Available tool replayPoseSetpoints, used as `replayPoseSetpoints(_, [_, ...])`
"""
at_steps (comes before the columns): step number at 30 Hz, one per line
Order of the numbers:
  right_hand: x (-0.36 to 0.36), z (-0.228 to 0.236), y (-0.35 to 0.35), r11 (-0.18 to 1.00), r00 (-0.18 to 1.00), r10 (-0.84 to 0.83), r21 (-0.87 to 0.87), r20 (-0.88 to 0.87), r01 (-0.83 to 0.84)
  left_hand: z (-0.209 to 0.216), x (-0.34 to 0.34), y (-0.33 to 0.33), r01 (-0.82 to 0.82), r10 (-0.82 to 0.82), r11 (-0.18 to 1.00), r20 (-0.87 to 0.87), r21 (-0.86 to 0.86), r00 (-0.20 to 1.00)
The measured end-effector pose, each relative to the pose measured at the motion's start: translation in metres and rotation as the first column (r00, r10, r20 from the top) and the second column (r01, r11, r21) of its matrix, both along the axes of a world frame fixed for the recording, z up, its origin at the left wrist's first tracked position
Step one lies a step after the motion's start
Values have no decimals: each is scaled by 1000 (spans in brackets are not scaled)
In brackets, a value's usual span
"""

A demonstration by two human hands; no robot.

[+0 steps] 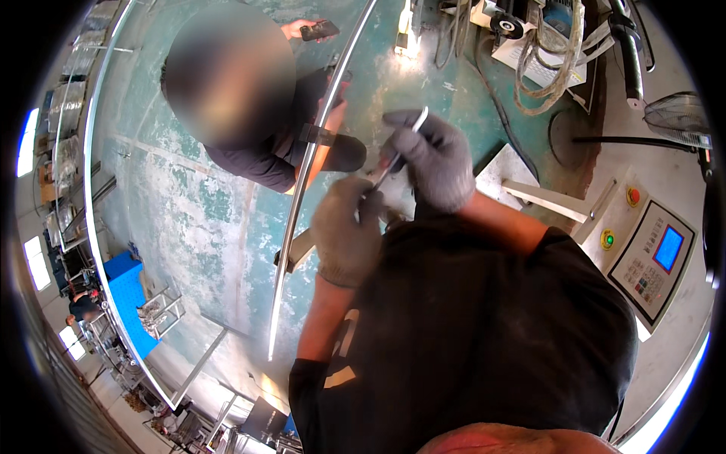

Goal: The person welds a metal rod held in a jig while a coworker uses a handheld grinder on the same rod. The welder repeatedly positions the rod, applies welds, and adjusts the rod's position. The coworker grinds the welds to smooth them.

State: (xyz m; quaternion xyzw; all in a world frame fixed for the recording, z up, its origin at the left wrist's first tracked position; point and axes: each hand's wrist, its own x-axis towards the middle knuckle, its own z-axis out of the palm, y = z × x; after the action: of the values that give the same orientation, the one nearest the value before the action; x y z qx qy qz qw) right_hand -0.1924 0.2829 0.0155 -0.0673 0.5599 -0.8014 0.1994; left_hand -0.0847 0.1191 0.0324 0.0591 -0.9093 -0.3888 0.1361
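Both of my hands are in grey work gloves, raised close together in front of my dark shirt. My right hand [439, 163] is closed around a thin, stick-like tool [420, 119] with a pale, shiny end sticking up past the fingers. The tool slants down toward my left hand [344, 231], whose curled fingers meet near its lower end. Blur and the glove hide what the left fingers grip, and the tool's exact kind does not show. Just left of my hands runs a long, shiny metal tube [283, 261] with a dark clamp-like piece [318, 135] on it.
Beyond the tube a person [253, 159] crouches, one hand holding a dark phone [319, 30]. A control panel [654, 257] with a blue screen stands at right, near a fan [677, 121]. Cables and a hose [552, 83] lie far right. A blue surface [128, 303] is at left.
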Motion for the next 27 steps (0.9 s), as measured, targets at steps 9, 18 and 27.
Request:
replayPoseSetpoints(9, [-32, -98, -32, 981, 995, 34, 187, 95, -51, -28, -45, -69, -313, 316, 936, -8, -160, 949])
replayPoseSetpoints(18, [-47, -139, -94, 900, 796, 370, -397, 479, -180, -55, -64, -74, -382, 371, 920, -116, -89, 921])
replayPoseSetpoints(27, [-23, -83, -57, 965, 910, 218, -217, 352, -147, -44, -57, -67, -133, 63, 924, -201, -359, 978])
